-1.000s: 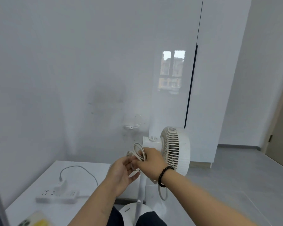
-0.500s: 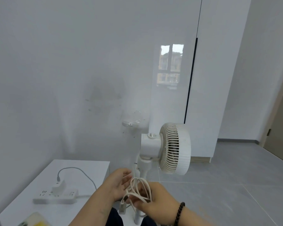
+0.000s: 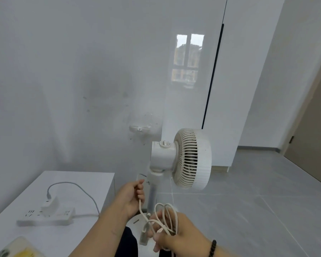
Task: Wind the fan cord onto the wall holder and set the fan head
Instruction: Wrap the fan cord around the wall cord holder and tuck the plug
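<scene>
Here, in the head view, the small white plastic wall holder [image 3: 139, 128] sits on the pale wall well above and a little to the left of both hands, just left of the white pedestal fan's round grilled head [image 3: 192, 158]. The left hand [image 3: 131, 197] is the nearer one to it; it pinches a single strand of the cream-coloured fan cord [image 3: 165, 217] between thumb and curled fingers, close beside the fan's upright pole. The right hand [image 3: 176, 232], lower and nearer the camera, grips several loose loops of the same cord, with the plug end hanging just left of it. The strand between the hands runs slanted, from upper left down to lower right.

The cord looks thin, limp and matte, its loops uneven and not yet on the holder. My judgement is that the bundle has to travel up and away toward the wall. The fan head faces right, roughly level.

On the white surface [image 3: 85, 180] at left lies a white power strip [image 3: 44, 216].
</scene>
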### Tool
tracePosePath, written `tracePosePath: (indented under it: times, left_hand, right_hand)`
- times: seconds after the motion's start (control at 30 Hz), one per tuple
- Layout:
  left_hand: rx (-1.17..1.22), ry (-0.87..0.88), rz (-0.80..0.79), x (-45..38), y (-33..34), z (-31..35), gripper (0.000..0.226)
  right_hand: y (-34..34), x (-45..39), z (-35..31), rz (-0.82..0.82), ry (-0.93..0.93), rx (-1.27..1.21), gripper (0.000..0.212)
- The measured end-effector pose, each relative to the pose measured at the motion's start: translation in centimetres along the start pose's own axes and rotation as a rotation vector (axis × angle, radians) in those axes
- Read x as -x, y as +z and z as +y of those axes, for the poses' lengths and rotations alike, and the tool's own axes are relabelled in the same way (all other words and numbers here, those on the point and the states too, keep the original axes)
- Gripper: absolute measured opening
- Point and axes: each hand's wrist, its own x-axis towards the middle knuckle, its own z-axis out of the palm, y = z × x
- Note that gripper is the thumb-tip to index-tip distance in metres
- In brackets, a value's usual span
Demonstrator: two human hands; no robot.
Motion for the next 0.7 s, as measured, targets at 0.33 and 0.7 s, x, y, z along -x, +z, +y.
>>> tracePosePath:
  times: [0.33, 0.7]
  left_hand:
    - [0.208, 0.211, -0.08, -3.0, 0.4, 1.6, 0.022]
    - [0.287, 0.391, -0.076, -8.8, 1.4, 6.5, 0.033]
  right_hand:
    - [-5.8, -7.2, -1.9, 0.18, -0.067, 0.48, 0.034]
    - [-11.4, -21.6, -11.3, 0.339, -0.303, 0.651, 0.041]
